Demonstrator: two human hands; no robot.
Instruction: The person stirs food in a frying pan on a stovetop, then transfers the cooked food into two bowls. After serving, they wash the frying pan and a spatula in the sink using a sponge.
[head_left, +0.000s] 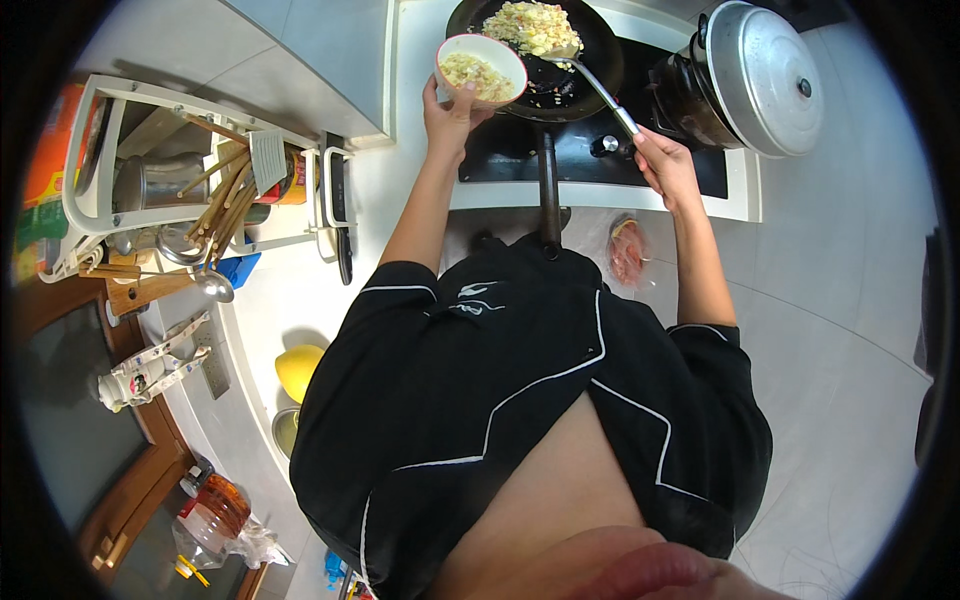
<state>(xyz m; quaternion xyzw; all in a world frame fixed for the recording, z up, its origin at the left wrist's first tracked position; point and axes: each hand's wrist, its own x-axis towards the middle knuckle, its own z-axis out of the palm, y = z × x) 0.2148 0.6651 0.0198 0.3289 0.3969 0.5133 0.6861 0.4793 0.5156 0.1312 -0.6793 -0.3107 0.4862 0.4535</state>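
My left hand (451, 116) grips a white bowl with a red rim (517, 73), partly filled with chopped, mixed food (476, 77). The bowl is held over the left edge of a black wok (609, 82). My right hand (666, 166) is closed around the handle of a metal spatula (606, 96); its blade touches a heap of fried rice-like food (534, 28) at the far side of the wok. The wok's long handle (549, 176) points toward my body. Small bits of food are scattered on the wok's bottom.
Right of the wok stand dark pots, with a large aluminium lid (772, 82). A control knob (606, 145) sits on the black cooktop (495, 159). At left are a rack (79, 165) with chopsticks (229, 202), a black-handled knife (344, 255) and a yellow fruit (298, 371). A plastic-wrapped item (627, 251) lies below.
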